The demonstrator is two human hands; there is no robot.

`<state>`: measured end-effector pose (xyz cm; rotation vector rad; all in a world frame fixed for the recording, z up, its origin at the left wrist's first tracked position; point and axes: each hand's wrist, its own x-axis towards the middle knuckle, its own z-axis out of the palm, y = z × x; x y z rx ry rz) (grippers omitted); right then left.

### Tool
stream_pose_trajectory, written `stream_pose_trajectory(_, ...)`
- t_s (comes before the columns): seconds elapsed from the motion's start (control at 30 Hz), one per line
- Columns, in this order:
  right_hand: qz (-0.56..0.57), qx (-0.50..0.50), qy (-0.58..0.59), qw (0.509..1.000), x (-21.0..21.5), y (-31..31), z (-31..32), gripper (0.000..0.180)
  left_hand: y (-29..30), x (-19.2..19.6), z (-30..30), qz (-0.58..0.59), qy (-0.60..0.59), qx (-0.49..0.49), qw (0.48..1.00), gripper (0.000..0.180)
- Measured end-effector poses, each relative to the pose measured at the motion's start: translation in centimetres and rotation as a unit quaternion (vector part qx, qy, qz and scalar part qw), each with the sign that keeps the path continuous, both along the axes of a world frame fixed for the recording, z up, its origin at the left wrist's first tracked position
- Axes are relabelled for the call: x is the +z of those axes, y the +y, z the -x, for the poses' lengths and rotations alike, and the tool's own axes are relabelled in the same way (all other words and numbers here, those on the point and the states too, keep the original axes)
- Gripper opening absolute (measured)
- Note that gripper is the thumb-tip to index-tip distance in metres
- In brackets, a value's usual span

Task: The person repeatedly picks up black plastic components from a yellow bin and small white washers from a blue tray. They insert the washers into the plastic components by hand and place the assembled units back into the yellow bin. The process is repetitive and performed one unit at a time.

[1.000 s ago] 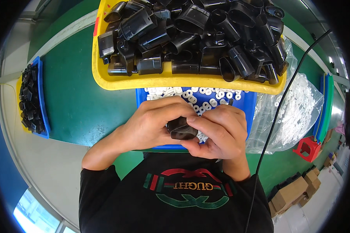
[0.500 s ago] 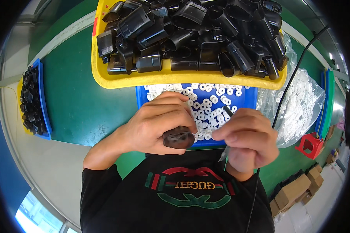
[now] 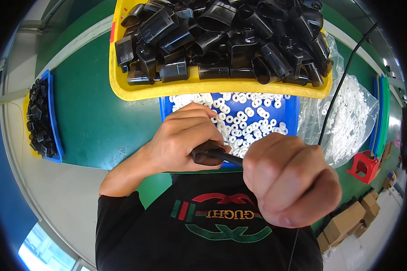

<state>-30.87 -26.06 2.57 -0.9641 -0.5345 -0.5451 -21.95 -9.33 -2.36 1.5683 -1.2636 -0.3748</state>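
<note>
My left hand (image 3: 178, 137) is closed around a black hollow plastic part (image 3: 205, 153), its open end facing up toward me. A dark slim rod (image 3: 231, 158) runs from that part's opening to my right hand (image 3: 287, 180). The right hand is a fist wrapped round the rod, and most of what it grips is hidden, so its kind is unclear. Beyond both hands lies a blue tray (image 3: 291, 118) with many small white rings (image 3: 239, 118) spread over its bottom.
Past the blue tray, a yellow bin (image 3: 221, 88) is heaped with black plastic parts (image 3: 215, 45). A clear bag (image 3: 348, 122) of white pieces sits at right, with a black cable (image 3: 343, 81) crossing it. A blue bin (image 3: 53, 117) of black parts stands far left; a red stool (image 3: 365, 167) is at right.
My right hand has come closer and turned into a fist, and the dark rod now reaches the black part's opening. The left hand still holds the part, slightly higher in view.
</note>
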Motion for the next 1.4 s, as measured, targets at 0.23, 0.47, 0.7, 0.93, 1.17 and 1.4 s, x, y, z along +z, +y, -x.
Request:
stream_pose_trajectory(0.23,0.003,-0.060,0.019,0.998,-0.4,2.4,-0.1,0.016,0.1,-0.1,0.1,0.013,-0.043,0.012,0.999,0.028)
stream_pose_trajectory(0.47,-0.017,-0.083,0.016,0.996,-0.7,3.2,-0.3,0.013,0.1,-0.1,0.1,0.034,-0.038,0.011,0.999,0.028)
stream_pose_trajectory(0.7,0.016,-0.052,0.066,0.996,-1.2,2.9,-0.3,0.012,0.1,-0.3,0.0,0.045,-0.044,0.009,0.998,0.030)
stream_pose_trajectory(0.93,0.083,-0.003,-0.011,0.997,-2.1,2.5,-0.8,0.017,0.1,0.0,-0.5,0.038,-0.081,0.029,0.996,0.030)
stream_pose_trajectory(1.17,-0.051,-0.111,-0.082,0.989,2.1,1.9,0.9,0.016,0.8,1.0,-0.7,0.018,-0.034,0.063,0.997,0.023)
stream_pose_trajectory(1.4,0.514,-0.339,0.087,0.783,0.0,-2.6,1.9,0.021,0.9,1.5,-0.7,-0.003,-0.039,0.042,0.998,0.024)
